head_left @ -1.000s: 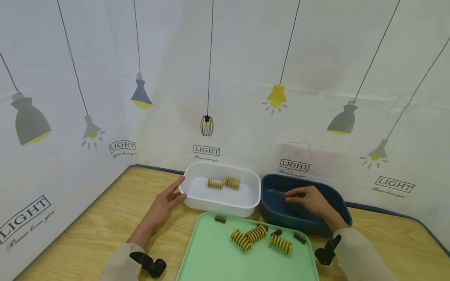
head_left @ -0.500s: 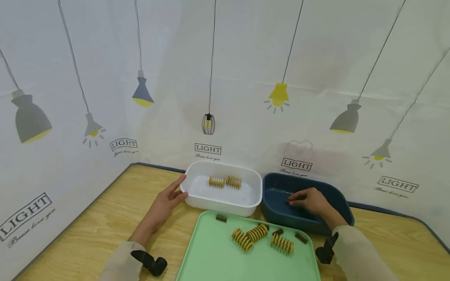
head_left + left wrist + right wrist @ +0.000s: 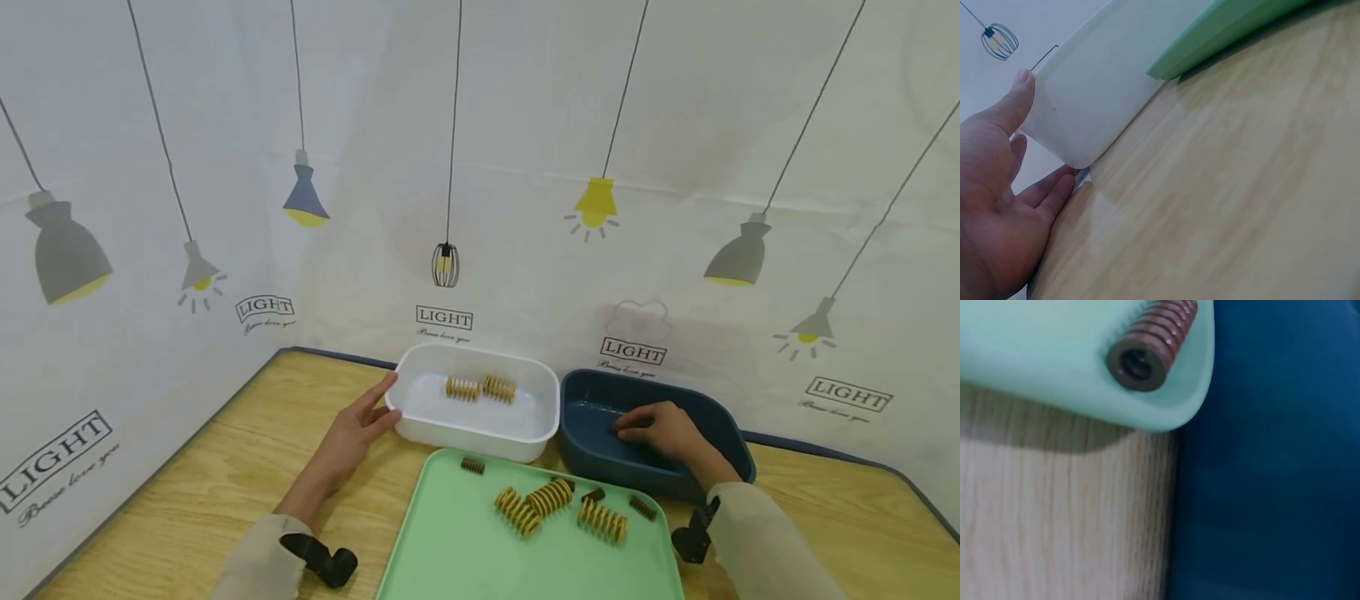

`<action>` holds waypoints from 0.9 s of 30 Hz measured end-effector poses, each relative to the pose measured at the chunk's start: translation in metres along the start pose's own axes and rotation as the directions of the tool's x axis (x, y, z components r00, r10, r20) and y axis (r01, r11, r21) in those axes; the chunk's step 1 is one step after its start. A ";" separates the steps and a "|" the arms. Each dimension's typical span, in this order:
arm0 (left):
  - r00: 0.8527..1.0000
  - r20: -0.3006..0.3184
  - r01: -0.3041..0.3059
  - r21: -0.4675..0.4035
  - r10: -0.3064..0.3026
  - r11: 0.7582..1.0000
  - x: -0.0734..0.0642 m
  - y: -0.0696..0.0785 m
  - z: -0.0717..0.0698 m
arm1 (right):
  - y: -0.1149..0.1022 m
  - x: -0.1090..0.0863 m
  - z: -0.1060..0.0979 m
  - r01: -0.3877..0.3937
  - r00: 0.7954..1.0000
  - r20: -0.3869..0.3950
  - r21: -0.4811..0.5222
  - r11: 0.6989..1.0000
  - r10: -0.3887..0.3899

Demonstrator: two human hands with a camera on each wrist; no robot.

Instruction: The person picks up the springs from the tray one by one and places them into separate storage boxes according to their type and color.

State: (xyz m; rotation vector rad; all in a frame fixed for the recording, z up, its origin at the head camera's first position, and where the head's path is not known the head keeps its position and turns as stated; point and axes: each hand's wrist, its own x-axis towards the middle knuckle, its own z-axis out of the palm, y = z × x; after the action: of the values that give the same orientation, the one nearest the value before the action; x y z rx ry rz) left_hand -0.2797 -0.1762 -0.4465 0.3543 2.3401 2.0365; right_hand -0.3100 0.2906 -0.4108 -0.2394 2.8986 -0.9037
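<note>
My left hand (image 3: 348,433) rests against the left end of a white plastic bin (image 3: 465,431), fingers fairly straight. The left wrist view shows the thumb at the rim and other fingers low by the bin's base. Inside that bin lie two yellow coil springs (image 3: 462,388). My right hand (image 3: 663,432) reaches into a dark blue bin (image 3: 720,421) and pinches a small brown spring (image 3: 616,428), mostly hidden by the fingertips. On a green tray (image 3: 465,542) are several yellow springs (image 3: 602,521) and several small brown springs (image 3: 642,507). The right hand is outside the right wrist view.
The two bins stand side by side at the back of the wooden table (image 3: 187,500), behind the tray. A white wall cloth (image 3: 525,125) printed with lamps rises behind them. One brown spring (image 3: 1154,347) lies at the tray's corner beside the blue bin.
The view has shifted slightly. My right hand stays in the blue bin, its fingertips a little lower with the small brown spring. The left hand keeps its place on the white bin.
</note>
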 end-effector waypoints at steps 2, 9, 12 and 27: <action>1.000 0.005 -0.004 -0.005 0.004 1.000 0.000 0.000 0.000 | 0.000 -0.001 0.000 0.001 1.000 -0.013 -0.005 1.000 -0.001; 1.000 0.010 -0.006 -0.022 0.007 1.000 -0.002 0.003 0.002 | -0.002 -0.001 -0.004 0.018 0.997 -0.074 -0.027 0.999 -0.020; 1.000 0.008 -0.005 -0.023 0.005 1.000 -0.002 0.003 0.002 | -0.004 0.000 -0.007 0.034 0.994 -0.099 -0.036 0.999 -0.037; 1.000 0.002 -0.002 -0.023 0.002 1.000 -0.001 0.002 0.002 | -0.017 -0.032 -0.030 0.121 0.975 -0.198 0.116 0.986 -0.096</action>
State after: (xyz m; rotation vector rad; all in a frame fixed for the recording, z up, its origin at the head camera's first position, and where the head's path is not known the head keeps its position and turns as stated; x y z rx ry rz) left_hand -0.2782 -0.1746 -0.4452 0.3586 2.3137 2.0612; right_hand -0.2804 0.2995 -0.3752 -0.3202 3.0102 -1.1889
